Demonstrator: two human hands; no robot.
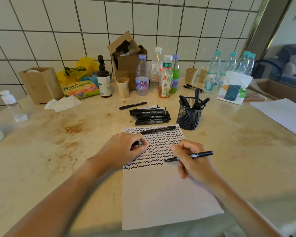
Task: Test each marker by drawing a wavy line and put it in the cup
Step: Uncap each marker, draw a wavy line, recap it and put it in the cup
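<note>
Already tested: several markers stand in the mesh cup (190, 115).
Now: a marker (189, 156) is gripped by the right hand (193, 161) over the paper (161, 194); the left hand (121, 151) pinches something dark (perhaps a cap).
Left: a pile of markers (150, 115) beyond the paper's far edge.

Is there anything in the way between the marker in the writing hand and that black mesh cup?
Nothing visible blocks it. The marker in the right hand has bare paper and table between it and the mesh cup. Markers already in the cup leave part of its mouth open.
</note>
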